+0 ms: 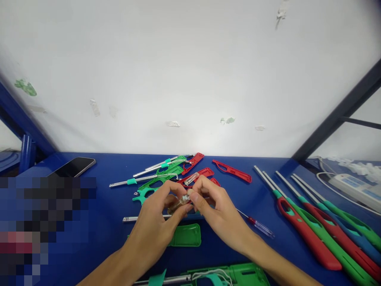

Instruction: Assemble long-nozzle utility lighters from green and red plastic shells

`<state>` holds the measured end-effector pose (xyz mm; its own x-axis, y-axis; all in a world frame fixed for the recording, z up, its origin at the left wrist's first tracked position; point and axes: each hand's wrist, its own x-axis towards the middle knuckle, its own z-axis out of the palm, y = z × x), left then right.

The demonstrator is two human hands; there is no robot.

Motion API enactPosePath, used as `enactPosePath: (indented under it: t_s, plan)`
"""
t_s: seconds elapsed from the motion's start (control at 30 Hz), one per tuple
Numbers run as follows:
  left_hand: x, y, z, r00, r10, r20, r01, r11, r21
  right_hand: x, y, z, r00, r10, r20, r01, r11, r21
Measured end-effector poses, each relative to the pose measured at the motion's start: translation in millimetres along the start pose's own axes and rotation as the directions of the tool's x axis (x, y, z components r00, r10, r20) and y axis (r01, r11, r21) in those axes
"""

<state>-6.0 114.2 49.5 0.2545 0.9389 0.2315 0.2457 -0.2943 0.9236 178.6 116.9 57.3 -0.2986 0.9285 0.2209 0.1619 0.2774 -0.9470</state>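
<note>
at the middle of the smooth blue tabletop (104, 238), a small translucent piece with a whitish fitting at its end (178, 204) is held just above the surface between two bare hands. the left hand (157, 218) has its thumb and forefinger clamped on the body of the piece, its other fingers curled and partly hidden. the right hand (218, 204) has its thumb and forefinger closed at the whitish end; whether its remaining fingers touch the piece i cannot tell.

behind the hands lies a loose heap of green and red plastic shell halves (175, 171), with slim silver metal tubes (126, 183) pointing left, thin white wires and teal plastic triggers among them. a clear, narrow plastic part (192, 178) sits on a red shell in that heap. a separate long red plastic shell half (235, 172) lies to the right of the heap. near the left hand, a rounded green plastic shell half (187, 235) rests on the table, partly covered by it. at the near edge is an open green lighter body with white wires (248, 274).

just right of the right hand lies a screwdriver with a clear purplish handle (263, 228). farther right, five long-nosed lighters in red, green and blue (312, 238) lie side by side, near a white power strip (354, 186). a dark flat phone (73, 167) lies at the far left.
</note>
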Motion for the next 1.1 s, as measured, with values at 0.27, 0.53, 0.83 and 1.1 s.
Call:
enactPosePath:
  t_s: [0.27, 0.53, 0.83, 1.1]
  plan:
    - [0.8, 2.4, 0.7, 0.999, -0.045, 0.013, 0.046, 0.998, -0.032, 1.3, -3.1, -0.7, 1.000, 0.020, -0.015, -0.019, 1.000, 0.023]
    - [-0.8, 2.1, -0.3, 0.999, -0.033, 0.000, 0.033, 0.999, 0.013, 2.6, -1.7, -1.0, 0.999, 0.048, -0.009, -0.048, 0.998, 0.043]
    - [-1.0, 0.9, -1.4, 1.000, -0.004, -0.007, 0.004, 1.000, 0.017, 2.2, -5.2, -3.2, 1.000, 0.027, 0.000, -0.027, 0.999, 0.036]
    - [-2.0, -0.6, -1.0, 1.000, 0.014, 0.022, -0.014, 1.000, 0.007, 1.4, -9.8, -1.2, 0.999, 0.043, 0.029, -0.044, 0.997, 0.064]
